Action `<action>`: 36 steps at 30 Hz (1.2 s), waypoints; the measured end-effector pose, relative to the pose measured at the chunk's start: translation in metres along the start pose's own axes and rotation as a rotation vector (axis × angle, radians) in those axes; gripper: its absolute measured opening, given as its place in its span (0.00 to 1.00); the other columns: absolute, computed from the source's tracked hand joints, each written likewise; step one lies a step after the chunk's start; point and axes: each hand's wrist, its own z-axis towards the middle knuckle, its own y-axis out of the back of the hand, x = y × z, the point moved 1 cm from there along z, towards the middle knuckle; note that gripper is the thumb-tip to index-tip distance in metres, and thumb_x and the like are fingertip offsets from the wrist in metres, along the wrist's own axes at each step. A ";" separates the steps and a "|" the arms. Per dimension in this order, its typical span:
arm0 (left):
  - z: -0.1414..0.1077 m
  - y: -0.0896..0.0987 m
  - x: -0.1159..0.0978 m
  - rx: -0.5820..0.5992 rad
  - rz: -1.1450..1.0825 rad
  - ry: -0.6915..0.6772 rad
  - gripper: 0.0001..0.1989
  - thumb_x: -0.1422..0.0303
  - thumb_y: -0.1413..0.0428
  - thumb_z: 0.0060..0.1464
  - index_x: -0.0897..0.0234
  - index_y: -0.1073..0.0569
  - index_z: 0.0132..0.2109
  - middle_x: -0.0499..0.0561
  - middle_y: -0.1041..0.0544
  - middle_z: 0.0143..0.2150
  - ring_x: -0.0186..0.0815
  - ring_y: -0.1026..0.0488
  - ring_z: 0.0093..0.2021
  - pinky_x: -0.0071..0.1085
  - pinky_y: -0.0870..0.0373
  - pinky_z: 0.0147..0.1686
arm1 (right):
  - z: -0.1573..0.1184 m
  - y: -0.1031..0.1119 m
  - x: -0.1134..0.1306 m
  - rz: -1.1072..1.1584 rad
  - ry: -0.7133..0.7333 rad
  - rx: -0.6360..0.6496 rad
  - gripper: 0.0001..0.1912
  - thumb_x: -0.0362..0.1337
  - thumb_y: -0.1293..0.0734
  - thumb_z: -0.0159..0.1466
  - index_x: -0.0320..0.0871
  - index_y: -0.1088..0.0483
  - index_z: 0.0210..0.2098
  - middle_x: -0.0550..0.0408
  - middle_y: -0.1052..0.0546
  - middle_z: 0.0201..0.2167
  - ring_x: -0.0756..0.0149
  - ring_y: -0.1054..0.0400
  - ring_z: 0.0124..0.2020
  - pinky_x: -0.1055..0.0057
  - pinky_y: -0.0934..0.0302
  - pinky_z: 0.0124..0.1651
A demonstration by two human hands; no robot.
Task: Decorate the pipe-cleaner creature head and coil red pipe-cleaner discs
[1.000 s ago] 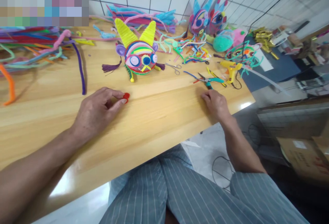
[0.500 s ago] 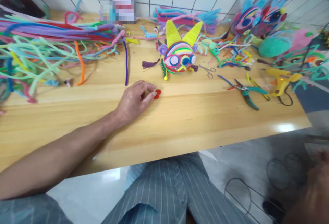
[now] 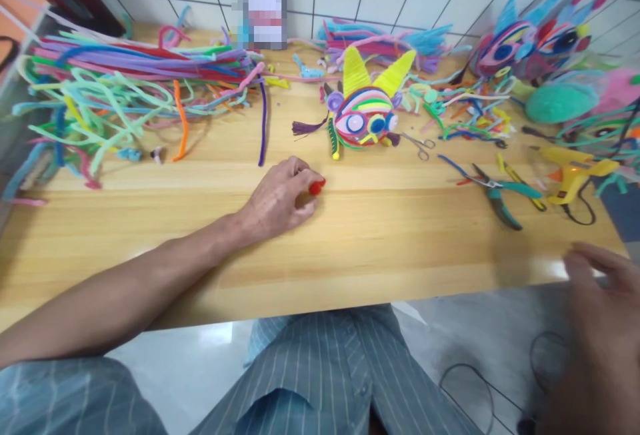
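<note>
My left hand [image 3: 283, 198] rests on the wooden table, its fingers curled around a small red piece [image 3: 316, 187] at the fingertips. Beyond it stands a colourful mask-like figure [image 3: 363, 122] with yellow pointed ears, round blue and white eyes and a purple tassel. At the right, past the table's front edge, my right hand [image 3: 603, 295] is blurred, with thumb and fingers apart and nothing seen between them. Green-handled pliers [image 3: 505, 198] and a yellow glue gun [image 3: 573, 168] lie on the table beyond that hand.
Bundles of fuzzy craft stems [image 3: 145, 65] cover the back left of the table [image 3: 400, 248]. Small scissors [image 3: 423, 147] lie right of the figure, with a yellow cutter [image 3: 525, 185] near the pliers. More colourful figures [image 3: 510, 48] stand at the back right, by the tiled wall.
My right hand has come up from the lower right corner to the table's front edge. The left fingers have shifted around the red piece. The view has turned slightly left.
</note>
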 end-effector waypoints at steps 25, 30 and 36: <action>0.002 0.003 -0.004 0.137 0.309 0.028 0.10 0.67 0.45 0.65 0.67 0.21 0.47 0.61 0.21 0.45 0.49 0.25 0.46 0.44 0.29 0.46 | 0.003 -0.151 0.271 0.511 0.802 0.665 0.14 0.32 0.34 0.73 0.44 0.22 0.55 0.49 0.18 0.41 0.57 0.22 0.44 0.61 0.26 0.50; 0.002 0.002 -0.003 0.102 0.313 0.053 0.09 0.70 0.44 0.62 0.66 0.21 0.46 0.61 0.21 0.44 0.49 0.26 0.45 0.44 0.29 0.47 | 0.000 -0.166 0.271 0.502 0.795 0.672 0.19 0.34 0.34 0.74 0.47 0.23 0.61 0.48 0.20 0.44 0.57 0.23 0.46 0.60 0.26 0.52; 0.002 0.000 -0.004 0.089 0.298 0.042 0.09 0.67 0.44 0.64 0.66 0.22 0.46 0.61 0.21 0.45 0.49 0.26 0.46 0.45 0.28 0.48 | -0.004 -0.170 0.272 0.500 0.832 0.640 0.16 0.33 0.35 0.73 0.47 0.21 0.57 0.48 0.21 0.45 0.57 0.24 0.47 0.61 0.27 0.51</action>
